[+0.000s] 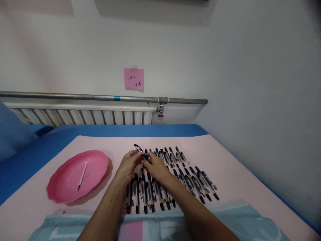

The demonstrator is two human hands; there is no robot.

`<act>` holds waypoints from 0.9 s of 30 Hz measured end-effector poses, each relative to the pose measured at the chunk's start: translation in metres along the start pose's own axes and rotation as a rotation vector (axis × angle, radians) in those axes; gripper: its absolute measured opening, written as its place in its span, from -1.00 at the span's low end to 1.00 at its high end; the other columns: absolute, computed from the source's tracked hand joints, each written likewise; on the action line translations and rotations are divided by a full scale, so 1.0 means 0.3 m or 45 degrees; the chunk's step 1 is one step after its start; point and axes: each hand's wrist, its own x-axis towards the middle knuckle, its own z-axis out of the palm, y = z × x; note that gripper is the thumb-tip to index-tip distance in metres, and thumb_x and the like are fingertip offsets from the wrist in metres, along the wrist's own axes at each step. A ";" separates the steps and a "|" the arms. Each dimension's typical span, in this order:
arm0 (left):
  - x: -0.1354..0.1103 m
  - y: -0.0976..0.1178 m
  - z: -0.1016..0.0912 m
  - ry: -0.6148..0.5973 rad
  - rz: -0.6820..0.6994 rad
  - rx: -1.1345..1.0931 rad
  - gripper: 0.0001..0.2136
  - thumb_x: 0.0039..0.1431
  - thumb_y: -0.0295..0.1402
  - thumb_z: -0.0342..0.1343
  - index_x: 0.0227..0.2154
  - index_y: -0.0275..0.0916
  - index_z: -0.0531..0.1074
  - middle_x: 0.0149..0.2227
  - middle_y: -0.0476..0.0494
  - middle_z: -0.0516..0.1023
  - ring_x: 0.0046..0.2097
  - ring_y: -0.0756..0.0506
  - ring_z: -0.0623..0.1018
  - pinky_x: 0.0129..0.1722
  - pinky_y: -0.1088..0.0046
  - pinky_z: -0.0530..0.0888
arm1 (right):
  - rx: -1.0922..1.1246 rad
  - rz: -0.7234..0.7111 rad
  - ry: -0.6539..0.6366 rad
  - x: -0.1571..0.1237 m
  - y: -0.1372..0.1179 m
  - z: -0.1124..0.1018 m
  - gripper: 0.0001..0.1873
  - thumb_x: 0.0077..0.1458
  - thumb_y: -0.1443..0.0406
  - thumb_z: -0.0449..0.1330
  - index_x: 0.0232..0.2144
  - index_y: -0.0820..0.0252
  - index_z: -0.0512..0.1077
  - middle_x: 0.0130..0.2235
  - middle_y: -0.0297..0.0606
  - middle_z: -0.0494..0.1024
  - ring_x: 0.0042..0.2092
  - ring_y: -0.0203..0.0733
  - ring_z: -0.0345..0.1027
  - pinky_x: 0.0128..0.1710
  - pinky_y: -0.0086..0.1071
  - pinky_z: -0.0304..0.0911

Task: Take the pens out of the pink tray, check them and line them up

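Between both hands is a pen (139,149) with a black clip end and a clear section, tilted up to the left. My left hand (130,163) pinches it near the clear part. The fingers of my right hand (155,166) close on its dark lower end. Below and around the hands lie rows of black-and-clear pen parts (137,194), with more rows behind (173,155) and to the right (200,184). My forearms and hands hide some of them.
A pink scalloped plate (62,194) at the left holds one thin white refill (82,176). The pink tabletop (240,187) lies over a blue surface (150,130). A teal patterned cloth (240,217) runs along the near edge. Beyond are a radiator (112,117) and a metal pipe (87,97).
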 end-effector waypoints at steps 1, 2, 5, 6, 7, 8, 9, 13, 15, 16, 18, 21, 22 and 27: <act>0.000 -0.003 0.001 -0.004 0.000 0.012 -0.76 -0.31 -0.36 0.28 -0.53 -0.34 0.39 -0.55 -0.02 0.46 -0.48 0.04 0.44 -0.42 0.52 0.35 | 0.017 0.009 -0.006 -0.001 -0.002 0.000 -0.80 -0.02 0.27 0.08 -0.29 0.19 0.33 -0.44 -0.35 0.43 -0.44 -0.32 0.24 -0.46 -0.49 0.06; 0.000 -0.006 0.000 -0.010 -0.001 0.026 -0.76 -0.32 -0.36 0.28 -0.53 -0.34 0.39 -0.55 -0.02 0.46 -0.49 0.04 0.44 -0.42 0.52 0.34 | 0.031 0.004 -0.012 -0.002 -0.003 0.001 -0.77 -0.03 0.28 0.08 -0.25 0.19 0.33 -0.42 -0.34 0.44 -0.42 -0.31 0.25 -0.45 -0.49 0.08; -0.003 -0.015 0.002 -0.037 -0.008 0.082 -0.76 -0.32 -0.36 0.28 -0.54 -0.35 0.40 -0.56 -0.03 0.46 -0.51 0.04 0.43 -0.43 0.52 0.34 | 0.074 -0.023 -0.017 -0.005 -0.006 0.003 -0.70 -0.03 0.31 0.07 -0.17 0.16 0.30 -0.33 -0.30 0.47 -0.34 -0.27 0.31 -0.37 -0.46 0.13; -0.005 -0.019 0.005 -0.049 -0.010 0.105 -0.76 -0.32 -0.36 0.28 -0.53 -0.35 0.40 -0.56 -0.03 0.46 -0.51 0.04 0.43 -0.43 0.53 0.33 | 0.092 -0.022 -0.008 -0.005 -0.007 0.003 -0.67 -0.03 0.32 0.07 -0.14 0.16 0.29 -0.30 -0.28 0.47 -0.31 -0.26 0.32 -0.35 -0.44 0.15; -0.009 -0.023 0.009 -0.061 -0.011 0.128 -0.77 -0.32 -0.36 0.27 -0.53 -0.35 0.41 -0.55 -0.04 0.46 -0.51 0.04 0.42 -0.43 0.53 0.33 | 0.107 -0.018 0.003 -0.005 -0.007 0.002 -0.65 -0.03 0.32 0.07 -0.12 0.16 0.28 -0.28 -0.27 0.48 -0.28 -0.24 0.33 -0.32 -0.43 0.16; -0.013 -0.026 0.013 -0.072 -0.010 0.151 -0.77 -0.31 -0.36 0.27 -0.53 -0.35 0.41 -0.55 -0.04 0.46 -0.51 0.04 0.42 -0.44 0.53 0.33 | 0.117 -0.010 0.014 -0.005 -0.007 0.001 -0.64 -0.03 0.32 0.07 -0.11 0.16 0.28 -0.26 -0.25 0.48 -0.26 -0.23 0.34 -0.30 -0.42 0.17; -0.017 -0.029 0.018 -0.082 -0.007 0.174 -0.78 -0.31 -0.36 0.26 -0.53 -0.35 0.41 -0.55 -0.04 0.46 -0.51 0.05 0.42 -0.45 0.54 0.32 | 0.119 0.001 0.019 -0.005 -0.007 0.000 -0.64 -0.04 0.32 0.08 -0.11 0.17 0.28 -0.25 -0.24 0.48 -0.25 -0.22 0.34 -0.28 -0.41 0.17; -0.030 -0.041 0.035 -0.122 0.013 0.241 -0.80 -0.27 -0.33 0.24 -0.56 -0.34 0.42 -0.57 -0.02 0.44 -0.51 0.05 0.40 -0.47 0.57 0.30 | 0.093 0.054 0.001 -0.005 -0.002 -0.006 -0.66 -0.05 0.30 0.08 -0.14 0.18 0.30 -0.26 -0.22 0.50 -0.24 -0.20 0.36 -0.28 -0.40 0.19; -0.032 -0.048 0.037 -0.150 0.010 0.265 -0.81 -0.25 -0.32 0.23 -0.54 -0.33 0.43 -0.58 -0.02 0.44 -0.50 0.03 0.41 -0.46 0.55 0.31 | 0.074 0.049 0.005 -0.004 0.004 -0.007 -0.68 -0.06 0.34 0.07 -0.18 0.17 0.31 -0.30 -0.24 0.50 -0.28 -0.21 0.37 -0.33 -0.42 0.19; -0.032 -0.052 0.037 -0.161 0.007 0.276 -0.81 -0.24 -0.31 0.23 -0.53 -0.33 0.44 -0.58 -0.02 0.44 -0.49 0.02 0.42 -0.46 0.55 0.31 | 0.060 0.045 0.009 -0.003 0.007 -0.006 -0.69 -0.08 0.36 0.06 -0.19 0.17 0.31 -0.32 -0.25 0.49 -0.30 -0.22 0.37 -0.35 -0.43 0.19; -0.031 -0.059 0.036 -0.168 0.012 0.292 -0.81 -0.23 -0.31 0.22 -0.51 -0.32 0.45 -0.58 -0.02 0.45 -0.48 0.00 0.42 -0.46 0.54 0.31 | 0.032 0.038 0.015 -0.001 0.013 -0.003 -0.69 -0.10 0.38 0.05 -0.22 0.18 0.31 -0.36 -0.26 0.49 -0.33 -0.22 0.36 -0.38 -0.44 0.18; -0.032 -0.072 0.040 -0.139 0.048 0.310 -0.83 -0.23 -0.34 0.21 -0.51 -0.31 0.45 -0.54 -0.03 0.47 -0.46 0.01 0.43 -0.43 0.55 0.31 | 0.029 0.023 0.027 0.000 0.013 0.002 -0.65 -0.13 0.41 0.05 -0.20 0.20 0.30 -0.34 -0.24 0.48 -0.31 -0.20 0.36 -0.36 -0.43 0.19; -0.032 -0.076 0.043 -0.123 0.064 0.317 -0.84 -0.23 -0.35 0.21 -0.52 -0.32 0.45 -0.53 -0.04 0.48 -0.45 0.01 0.43 -0.42 0.54 0.31 | 0.045 0.021 0.032 0.000 0.008 0.004 -0.63 -0.13 0.43 0.05 -0.18 0.20 0.30 -0.33 -0.23 0.48 -0.30 -0.20 0.36 -0.35 -0.42 0.20; -0.025 -0.045 0.053 -0.009 0.182 0.366 -0.85 -0.21 -0.36 0.17 -0.53 -0.33 0.44 -0.52 -0.10 0.49 -0.44 -0.03 0.44 -0.37 0.46 0.34 | 0.222 -0.012 0.085 -0.006 -0.050 -0.002 -0.51 -0.12 0.42 0.04 -0.04 0.22 0.22 -0.24 -0.21 0.46 -0.23 -0.22 0.34 -0.23 -0.39 0.21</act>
